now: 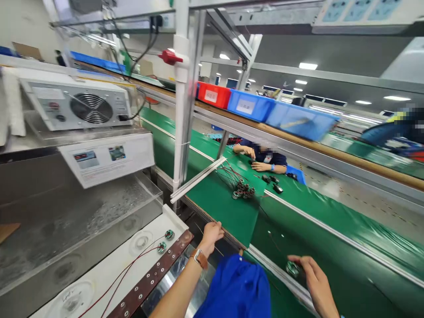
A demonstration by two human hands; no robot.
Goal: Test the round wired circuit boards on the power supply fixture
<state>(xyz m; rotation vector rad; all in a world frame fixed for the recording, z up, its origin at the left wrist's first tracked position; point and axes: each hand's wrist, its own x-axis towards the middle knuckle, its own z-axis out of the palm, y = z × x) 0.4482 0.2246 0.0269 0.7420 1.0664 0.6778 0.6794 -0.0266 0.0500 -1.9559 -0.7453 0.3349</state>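
Lower right: right hand (313, 274) pinches 1 round circuit board (292, 268) (likely light, fragile; hold its rim). Lower centre: left hand (211, 236), grip impossible to tell.

Bright ceiling lights (308, 66), glare on green sheeting (334, 211), slight blur, stretched edges

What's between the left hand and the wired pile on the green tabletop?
Head view: just green tabletop between left hand and wired pile.
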